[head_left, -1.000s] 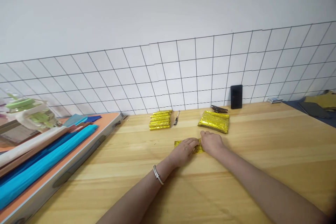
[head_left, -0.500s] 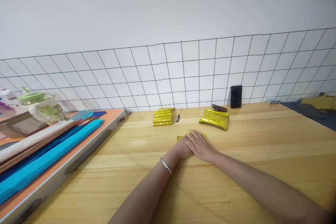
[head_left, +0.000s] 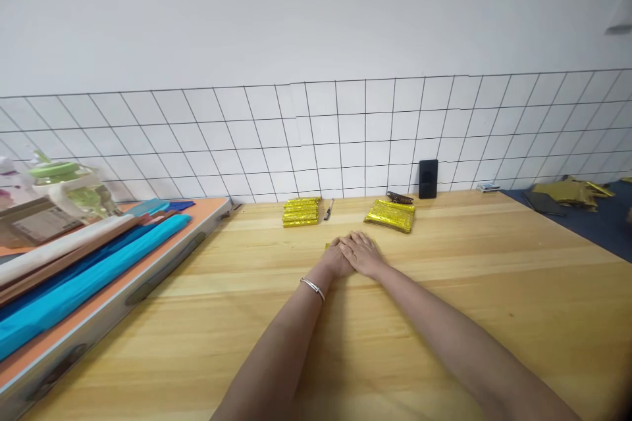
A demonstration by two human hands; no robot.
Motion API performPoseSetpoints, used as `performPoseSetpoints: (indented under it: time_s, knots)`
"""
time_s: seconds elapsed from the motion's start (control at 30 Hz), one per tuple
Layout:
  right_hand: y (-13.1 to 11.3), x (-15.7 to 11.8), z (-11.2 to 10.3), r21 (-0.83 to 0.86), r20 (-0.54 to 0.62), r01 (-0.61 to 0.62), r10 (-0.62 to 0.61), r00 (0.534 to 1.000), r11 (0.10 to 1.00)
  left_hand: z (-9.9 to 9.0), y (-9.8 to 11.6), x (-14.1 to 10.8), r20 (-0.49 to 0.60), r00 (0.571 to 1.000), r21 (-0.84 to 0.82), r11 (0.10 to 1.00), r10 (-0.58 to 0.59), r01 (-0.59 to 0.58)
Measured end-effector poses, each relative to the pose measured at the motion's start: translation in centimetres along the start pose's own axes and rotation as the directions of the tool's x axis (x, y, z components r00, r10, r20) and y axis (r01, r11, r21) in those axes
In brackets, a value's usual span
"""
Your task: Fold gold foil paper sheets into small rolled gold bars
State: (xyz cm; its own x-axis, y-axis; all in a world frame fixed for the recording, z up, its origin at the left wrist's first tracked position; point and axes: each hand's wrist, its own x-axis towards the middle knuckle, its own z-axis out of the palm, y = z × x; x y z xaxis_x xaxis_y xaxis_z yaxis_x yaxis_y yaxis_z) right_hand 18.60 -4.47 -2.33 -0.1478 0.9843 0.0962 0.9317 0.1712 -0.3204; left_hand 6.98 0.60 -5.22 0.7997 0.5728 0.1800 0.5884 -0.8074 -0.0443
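Pressing on a gold foil piece point(head_left: 327, 246), the left hand point(head_left: 338, 262) lies beneath the right hand point(head_left: 364, 254), the two overlapping on the wooden tabletop point(head_left: 444, 276) nearer its back edge than the forearms. The right fingers lie extended side by side with slight gaps; the left fingers are largely covered, and whether they are together or apart cannot be told. At the tabletop's left, a carton point(head_left: 29, 227) on the orange board point(head_left: 210, 210) bears a pale label, its print too small to read; the cards point(head_left: 488, 188) by the back right corner are likewise illegible. Along the back edge, left to right: a ridged gold stack point(head_left: 300, 213), a pen point(head_left: 328, 210), a flat gold bundle point(head_left: 390, 216) with a black clip point(head_left: 399, 197) just behind it, and a black slab point(head_left: 428, 179) standing against the tiled wall point(head_left: 365, 145).

Compared with one second earlier, when the hands were side by side with foil showing between them, the right hand now overlaps the left, and only slivers of foil remain visible. The view has also shifted, bringing in more of the gold scraps point(head_left: 567, 192) beyond the tabletop's right edge; the stack and bundle keep their places.
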Motion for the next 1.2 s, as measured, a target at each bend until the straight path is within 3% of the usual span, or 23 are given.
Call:
performPoseSetpoints:
  time_s: [0.37, 0.7, 1.03, 1.2]
  knots:
    - [-0.1, 1.0, -0.3, -0.007, 0.022, 0.018, -0.018, 1.000, 1.000, -0.3, -1.2, 0.5, 0.042, 0.999, 0.002, 1.000, -0.008, 0.008]
    - [2.8, -2.6, -1.3, -0.056, 0.090, 0.241, -0.235, 0.968, 0.969, -1.0, -2.9, 0.3, 0.093, 0.991, -0.159, 0.984, 0.096, -0.080]
    - [2.6, -2.8, -1.8, -0.067, 0.145, 0.261, -0.250, 0.957, 0.963, -2.9, -3.7, -2.8, 0.044, 0.967, -0.165, 0.956, 0.252, -0.242]
    - [3.2, -2.6, -1.8, -0.066, 0.144, 0.282, -0.270, 0.952, 0.957, -3.9, -3.9, -4.1, 0.058, 0.978, -0.147, 0.971, 0.201, -0.191]
